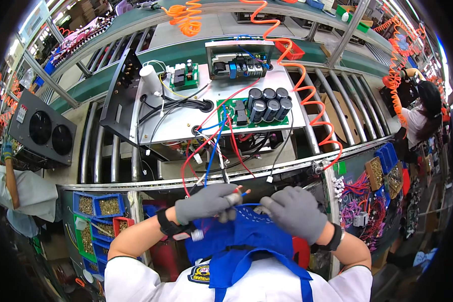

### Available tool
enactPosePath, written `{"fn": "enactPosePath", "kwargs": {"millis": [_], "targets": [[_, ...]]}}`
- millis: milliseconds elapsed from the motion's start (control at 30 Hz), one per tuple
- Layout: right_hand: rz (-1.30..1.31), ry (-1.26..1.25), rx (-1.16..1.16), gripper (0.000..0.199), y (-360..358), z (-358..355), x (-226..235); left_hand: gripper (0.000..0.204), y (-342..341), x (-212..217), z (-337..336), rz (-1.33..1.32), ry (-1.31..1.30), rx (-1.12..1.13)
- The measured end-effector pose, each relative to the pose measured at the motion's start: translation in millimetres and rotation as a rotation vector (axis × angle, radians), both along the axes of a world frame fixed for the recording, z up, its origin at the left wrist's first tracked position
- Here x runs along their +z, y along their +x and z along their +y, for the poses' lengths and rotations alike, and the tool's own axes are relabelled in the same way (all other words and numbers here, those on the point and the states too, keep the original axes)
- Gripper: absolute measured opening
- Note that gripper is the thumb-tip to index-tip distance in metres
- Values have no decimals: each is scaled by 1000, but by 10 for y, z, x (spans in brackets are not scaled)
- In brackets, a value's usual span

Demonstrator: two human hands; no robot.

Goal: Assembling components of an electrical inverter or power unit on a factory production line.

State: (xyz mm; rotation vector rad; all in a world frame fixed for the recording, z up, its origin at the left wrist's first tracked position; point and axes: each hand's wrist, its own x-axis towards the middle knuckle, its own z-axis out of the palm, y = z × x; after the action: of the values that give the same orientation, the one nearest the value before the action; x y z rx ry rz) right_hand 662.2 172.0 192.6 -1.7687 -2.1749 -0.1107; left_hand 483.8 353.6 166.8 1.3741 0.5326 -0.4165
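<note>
My left hand (pixel 209 202), in a grey glove, is closed around wires in front of my blue apron (pixel 241 234). Red and blue wire ends stick out by its fingertips. My right hand (pixel 298 212), gloved alike, has its fingers bent together a little to the right; what they grip is hidden. A thin blue line runs between the hands; I cannot tell wire from apron edge. Beyond them stands an electronics unit with a white metal plate (pixel 176 126). A green circuit board with black capacitors (pixel 269 105) sits on it. Red wires (pixel 196 156) and a blue wire (pixel 214 156) hang toward me.
The unit rests on a roller conveyor (pixel 342 108). An orange coiled hose (pixel 307 88) dangles at its right. Blue bins of small metal parts (pixel 108 205) are at left; wire bundles (pixel 362 196) lie right. Other people (pixel 422 118) work at both sides.
</note>
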Motion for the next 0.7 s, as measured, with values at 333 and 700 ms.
{"fn": "enactPosePath", "kwargs": {"millis": [333, 700], "targets": [[188, -114, -88, 18, 93, -35, 133, 27, 75, 88, -141, -151, 76, -7], [152, -86, -16, 24, 248, -42, 82, 24, 124, 118, -149, -204, 182, -81]]}}
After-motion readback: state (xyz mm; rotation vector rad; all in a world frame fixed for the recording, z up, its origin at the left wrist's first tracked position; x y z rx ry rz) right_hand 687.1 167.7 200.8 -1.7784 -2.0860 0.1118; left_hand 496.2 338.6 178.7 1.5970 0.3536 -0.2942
